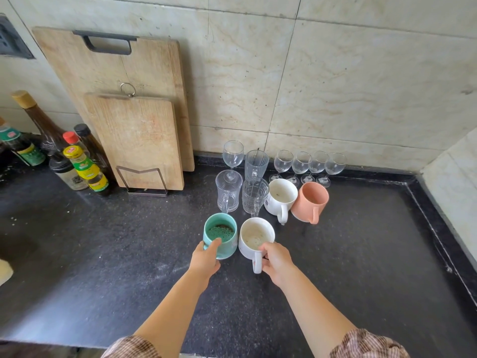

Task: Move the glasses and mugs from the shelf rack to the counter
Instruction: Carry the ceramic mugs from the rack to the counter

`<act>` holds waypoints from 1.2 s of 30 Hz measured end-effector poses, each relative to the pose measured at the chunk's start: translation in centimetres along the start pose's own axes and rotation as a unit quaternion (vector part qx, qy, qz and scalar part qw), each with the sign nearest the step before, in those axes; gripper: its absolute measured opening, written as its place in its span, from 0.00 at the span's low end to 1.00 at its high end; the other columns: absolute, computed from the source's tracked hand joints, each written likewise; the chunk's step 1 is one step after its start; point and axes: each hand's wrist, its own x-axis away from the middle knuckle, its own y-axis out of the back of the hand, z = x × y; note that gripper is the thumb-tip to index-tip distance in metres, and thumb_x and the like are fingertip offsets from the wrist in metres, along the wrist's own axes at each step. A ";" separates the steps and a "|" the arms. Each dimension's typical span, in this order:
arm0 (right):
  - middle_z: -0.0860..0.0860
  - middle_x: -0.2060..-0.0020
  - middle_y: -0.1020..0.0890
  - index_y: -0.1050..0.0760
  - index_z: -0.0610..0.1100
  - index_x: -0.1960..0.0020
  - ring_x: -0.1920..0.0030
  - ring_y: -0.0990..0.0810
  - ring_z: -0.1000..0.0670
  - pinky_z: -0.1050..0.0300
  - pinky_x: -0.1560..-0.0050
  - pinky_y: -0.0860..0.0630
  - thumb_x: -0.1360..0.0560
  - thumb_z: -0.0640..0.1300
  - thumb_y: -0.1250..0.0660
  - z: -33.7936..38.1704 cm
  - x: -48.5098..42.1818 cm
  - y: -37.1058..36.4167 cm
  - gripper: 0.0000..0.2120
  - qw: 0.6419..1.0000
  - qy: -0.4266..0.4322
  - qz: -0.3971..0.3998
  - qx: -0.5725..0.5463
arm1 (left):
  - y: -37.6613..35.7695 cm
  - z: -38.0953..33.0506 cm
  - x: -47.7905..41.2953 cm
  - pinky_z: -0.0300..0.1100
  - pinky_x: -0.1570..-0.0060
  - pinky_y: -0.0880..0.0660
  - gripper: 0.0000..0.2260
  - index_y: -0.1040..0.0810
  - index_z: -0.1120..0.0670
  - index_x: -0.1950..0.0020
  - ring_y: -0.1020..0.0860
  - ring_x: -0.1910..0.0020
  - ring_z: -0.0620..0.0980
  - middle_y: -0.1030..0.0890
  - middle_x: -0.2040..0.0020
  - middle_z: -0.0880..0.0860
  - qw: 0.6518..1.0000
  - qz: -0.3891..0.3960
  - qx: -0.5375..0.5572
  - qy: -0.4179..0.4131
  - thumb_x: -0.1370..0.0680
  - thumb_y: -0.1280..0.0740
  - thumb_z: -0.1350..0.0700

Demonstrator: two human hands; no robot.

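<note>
A teal mug (222, 232) and a white mug (254, 236) stand side by side on the dark counter (103, 254). My left hand (206, 259) grips the teal mug at its near side, thumb on the rim. My right hand (276, 260) grips the white mug by its handle. Behind them stand another white mug (280, 198), a salmon mug (311, 201), three clear glass mugs (228, 191), and several wine glasses (308, 165) along the wall. No shelf rack is in view.
Two wooden cutting boards (136, 140) lean on the tiled wall in a wire stand. Several sauce bottles (82, 166) cluster at the left. A raised counter edge (438, 228) runs along the right side.
</note>
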 end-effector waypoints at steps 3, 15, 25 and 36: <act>0.41 0.47 0.24 0.29 0.41 0.37 0.46 0.22 0.43 0.49 0.41 0.22 0.25 0.37 0.37 0.3 0.4 -0.1 0.16 0.999 0.009 -0.008 0.033 | -0.1 -0.2 0.0 0.45 0.58 0.26 0.16 0.27 0.56 0.39 0.28 0.56 0.52 0.25 0.52 0.55 0.998 -0.021 -0.055 -0.002 0.22 0.35 0.48; 0.44 0.45 0.20 0.25 0.40 0.39 0.48 0.18 0.46 0.53 0.47 0.19 0.24 0.43 0.31 0.0 1.7 1.1 0.15 0.983 0.073 0.007 0.171 | -0.8 -1.3 1.1 0.50 0.48 0.24 0.22 0.30 0.61 0.34 0.22 0.45 0.60 0.22 0.43 0.62 0.962 -0.060 -0.264 -0.033 0.21 0.40 0.47; 0.42 0.48 0.19 0.26 0.39 0.40 0.51 0.18 0.44 0.55 0.64 0.18 0.24 0.44 0.31 -0.8 2.1 0.9 0.15 0.995 0.034 0.000 0.097 | -1.2 -1.4 1.1 0.47 0.54 0.24 0.22 0.29 0.61 0.36 0.21 0.52 0.58 0.22 0.48 0.59 0.950 -0.075 -0.302 -0.037 0.22 0.38 0.46; 0.41 0.44 0.22 0.29 0.38 0.37 0.49 0.18 0.42 0.59 0.69 0.19 0.25 0.43 0.32 -0.9 1.5 0.1 0.18 0.991 0.037 -0.078 0.101 | -1.8 -1.5 1.6 0.41 0.66 0.30 0.21 0.26 0.60 0.42 0.24 0.64 0.52 0.22 0.58 0.55 0.945 -0.090 -0.310 -0.049 0.23 0.36 0.44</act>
